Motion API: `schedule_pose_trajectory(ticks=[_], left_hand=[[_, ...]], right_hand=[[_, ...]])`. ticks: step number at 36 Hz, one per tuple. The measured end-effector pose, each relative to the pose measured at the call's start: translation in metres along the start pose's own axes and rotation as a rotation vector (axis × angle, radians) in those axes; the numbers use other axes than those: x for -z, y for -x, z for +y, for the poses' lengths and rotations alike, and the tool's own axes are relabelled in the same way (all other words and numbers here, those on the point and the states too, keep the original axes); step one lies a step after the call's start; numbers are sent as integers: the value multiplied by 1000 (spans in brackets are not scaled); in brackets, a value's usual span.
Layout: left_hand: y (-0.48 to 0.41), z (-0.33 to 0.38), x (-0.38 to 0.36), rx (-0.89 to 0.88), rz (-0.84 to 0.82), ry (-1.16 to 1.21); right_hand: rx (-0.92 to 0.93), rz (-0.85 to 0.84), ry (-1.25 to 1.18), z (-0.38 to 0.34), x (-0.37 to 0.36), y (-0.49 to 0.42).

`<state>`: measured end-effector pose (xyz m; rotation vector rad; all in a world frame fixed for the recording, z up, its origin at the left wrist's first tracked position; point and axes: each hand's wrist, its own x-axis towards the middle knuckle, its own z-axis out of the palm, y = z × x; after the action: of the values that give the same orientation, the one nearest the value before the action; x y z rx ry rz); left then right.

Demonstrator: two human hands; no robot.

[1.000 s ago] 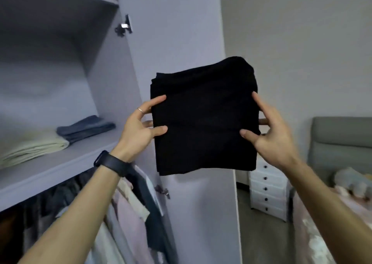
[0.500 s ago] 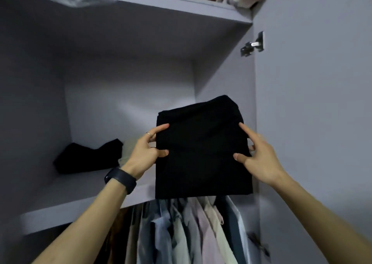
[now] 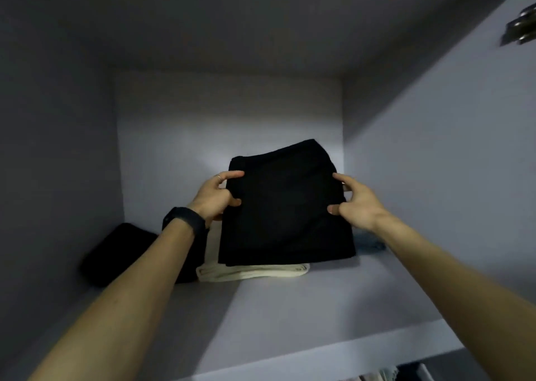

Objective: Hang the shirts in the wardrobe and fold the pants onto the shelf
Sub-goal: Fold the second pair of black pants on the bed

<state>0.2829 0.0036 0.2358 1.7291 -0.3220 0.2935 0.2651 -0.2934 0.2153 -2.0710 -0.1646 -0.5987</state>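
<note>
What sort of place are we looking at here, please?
Likely a wardrobe interior: a pale shelf with a folded cream garment, folded black pants held over it, and a door hinge upper right.

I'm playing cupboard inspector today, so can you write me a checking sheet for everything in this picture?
Surface: pale shelf, dimly lit.
Job's things: folded black pants, held tilted above a folded cream garment, with the lower edge meeting it.
Clutter: a folded black garment at the left and a blue one at the right.
Fingers: left hand and right hand each pinch one side of the pants.
Cables: nothing seen.
Surroundings: wardrobe walls, a metal hinge at the upper right, hanging clothes below the shelf.
</note>
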Motion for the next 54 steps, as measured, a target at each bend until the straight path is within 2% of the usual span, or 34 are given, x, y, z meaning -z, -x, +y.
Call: schedule_pose_trajectory(ticks=[8,13,16,18,20,22,24,26,29,31,34,39,44,47,51,53,54], left_hand=[[-76,-67,51,129,159,-76],[-94,-119,48,236,86,-275],[-104,-132,48,283,56,-308],[-110,-128,55,277,5,-422],[-115,-121,58,284,-83,-616],[-118,-110,55,297,-131,-809],[-120,-98,43,257,-135,-993],[-122,-85,24,176,-110,-1122],[-121,-84,-8,113,-114,-1175],[-112,-99,-20,192,-164,-1225],[-95,-134,-12,270,-169,-1197],[-93,-155,0,214,-161,-1215],[-89,-154,-1,216,-159,-1179],[-83,-154,-3,173,-101,-1206],[-70,-148,-9,5,104,-1228],[-60,-150,-10,-141,207,-1334],[-56,-153,-9,-193,205,-1378]], right_hand=[[-68,-235,4,13,-87,-98],[-247,-404,43,62,-123,-118],[-326,-473,-88,92,-132,-122],[-327,-490,-158,95,-130,-128],[-288,-547,-60,91,-128,-131],[-215,-585,186,82,-125,-134],[-79,-544,431,75,-124,-141],[5,-485,494,65,-128,-150],[48,-464,536,50,-148,-158],[57,-479,578,47,-168,-160],[49,-609,666,60,-202,-153],[-74,-656,662,75,-218,-144],[-68,-615,730,58,-203,-130],[-51,-624,825,42,-186,-114],[37,-597,831,35,-170,-82],[40,-582,771,44,-167,-65],[33,-572,734,48,-165,-59]])
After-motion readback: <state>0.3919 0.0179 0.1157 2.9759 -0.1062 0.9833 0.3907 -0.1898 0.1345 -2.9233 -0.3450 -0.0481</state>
